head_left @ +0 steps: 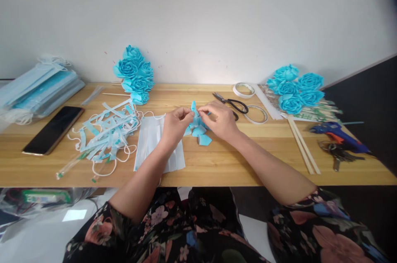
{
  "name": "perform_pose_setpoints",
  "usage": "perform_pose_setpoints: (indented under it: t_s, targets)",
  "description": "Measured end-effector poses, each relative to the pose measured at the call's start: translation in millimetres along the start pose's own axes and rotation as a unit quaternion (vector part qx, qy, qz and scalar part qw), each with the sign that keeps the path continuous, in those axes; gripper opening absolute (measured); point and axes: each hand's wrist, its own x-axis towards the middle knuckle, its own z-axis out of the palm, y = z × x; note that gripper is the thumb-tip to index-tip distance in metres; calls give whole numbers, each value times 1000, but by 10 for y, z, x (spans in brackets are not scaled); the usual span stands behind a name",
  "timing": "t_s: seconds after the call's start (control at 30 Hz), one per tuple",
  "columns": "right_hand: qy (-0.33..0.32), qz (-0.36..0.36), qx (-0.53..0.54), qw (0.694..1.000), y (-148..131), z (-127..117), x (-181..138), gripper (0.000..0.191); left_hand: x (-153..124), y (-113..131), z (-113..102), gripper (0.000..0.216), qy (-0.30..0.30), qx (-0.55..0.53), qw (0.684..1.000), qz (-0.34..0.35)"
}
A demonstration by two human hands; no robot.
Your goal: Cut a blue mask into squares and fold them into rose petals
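Both hands meet at the middle of the table, pinching a small blue petal piece (194,106) between their fingertips. My left hand (177,124) is closed on its left side, above a white and pale blue face mask (147,135). From the right, my right hand (221,120) grips the same piece with thumb and forefinger. Below the fingers lie several cut blue petals (204,139), partly hidden by the hands. Just beyond my right hand rest black-handled scissors (238,106).
Cut mask strips (108,130), a phone (52,130) and stacked masks (40,89) lie left. Blue flowers stand in a left bunch (135,75) and a right bunch (296,89). Tape rolls (244,90), wooden sticks (304,145), a blue glue gun (341,135) and keys (338,155) are right.
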Motion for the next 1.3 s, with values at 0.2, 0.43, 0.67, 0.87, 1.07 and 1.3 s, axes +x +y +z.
perform_pose_setpoints:
  t_s: [0.2,0.43,0.67,0.87,1.07,1.3]
  targets:
    - [-7,12,10,1000,-8,-4,4,14,11,-17,-3,15,-7,-2,1000,-2]
    - [0,15,2,1000,3,-3,4,16,3,4,1,17,-4,-1,1000,-1]
    - [7,32,8,999,4,-13,9,15,6,10,-11,19,0,-7,1000,-7]
    - [22,35,6,999,14,-29,13,16,13,0,-25,20,14,-15,1000,-9]
    - [39,57,21,997,9,-45,17,15,15,5,-32,19,21,-37,999,-21]
    - [130,171,96,972,211,-138,95,14,48,-51,-56,21,28,-144,988,-54]
